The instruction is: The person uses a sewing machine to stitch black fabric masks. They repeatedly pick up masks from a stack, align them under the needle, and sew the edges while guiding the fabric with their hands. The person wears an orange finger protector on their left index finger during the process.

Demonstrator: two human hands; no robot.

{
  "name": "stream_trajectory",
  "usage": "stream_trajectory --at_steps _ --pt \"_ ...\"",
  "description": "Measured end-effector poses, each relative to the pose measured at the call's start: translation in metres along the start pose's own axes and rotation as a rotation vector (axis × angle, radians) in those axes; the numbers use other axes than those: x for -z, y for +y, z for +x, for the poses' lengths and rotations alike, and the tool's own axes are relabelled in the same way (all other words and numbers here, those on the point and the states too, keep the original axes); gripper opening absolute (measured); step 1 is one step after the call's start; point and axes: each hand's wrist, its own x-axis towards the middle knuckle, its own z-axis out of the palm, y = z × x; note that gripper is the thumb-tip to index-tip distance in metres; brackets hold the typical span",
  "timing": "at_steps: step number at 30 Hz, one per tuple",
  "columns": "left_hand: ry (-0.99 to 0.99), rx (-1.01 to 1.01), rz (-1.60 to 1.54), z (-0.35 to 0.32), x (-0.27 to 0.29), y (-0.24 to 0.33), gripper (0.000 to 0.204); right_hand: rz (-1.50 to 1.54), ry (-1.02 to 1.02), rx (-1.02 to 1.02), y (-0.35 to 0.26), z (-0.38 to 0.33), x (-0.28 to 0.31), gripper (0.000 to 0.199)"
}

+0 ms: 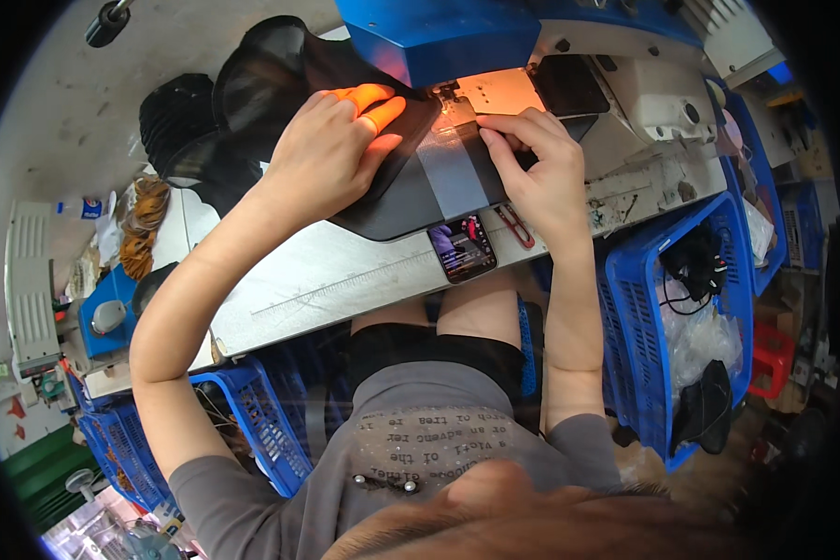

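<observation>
A black leather-like panel with a grey strip across it lies on the sewing table under a blue sewing machine head. The strip's far end reaches the lit presser foot. My left hand rests on the black material left of the foot, its fingers spread and some of them covered in orange. Right of the foot, my right hand pinches the panel's edge beside the strip between thumb and forefinger. More black material is bunched up beyond my left hand.
A phone with a lit screen and red-handled thread snips lie near the table's front edge. Blue plastic baskets stand below on both sides; the right one holds plastic bags and black pieces. Brown bundles sit at the left.
</observation>
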Motion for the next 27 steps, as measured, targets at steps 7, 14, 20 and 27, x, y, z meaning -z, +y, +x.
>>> stream_trajectory --at_steps 7,14,20,27 --pt "-0.009 0.070 0.049 0.003 0.000 0.016 0.033 -0.026 0.017 0.031 0.002 -0.001 -0.002 0.009" --pt "-0.076 0.193 0.051 0.012 0.002 0.043 0.031 -0.038 0.031 0.040 0.003 -0.003 -0.003 0.008" --pt "0.087 0.113 -0.040 0.002 -0.007 0.039 0.029 -0.026 0.055 0.039 0.004 -0.003 -0.005 0.008" --pt "-0.051 0.057 -0.045 0.010 0.003 0.030 0.032 -0.047 0.059 0.037 0.005 -0.004 -0.007 0.008"
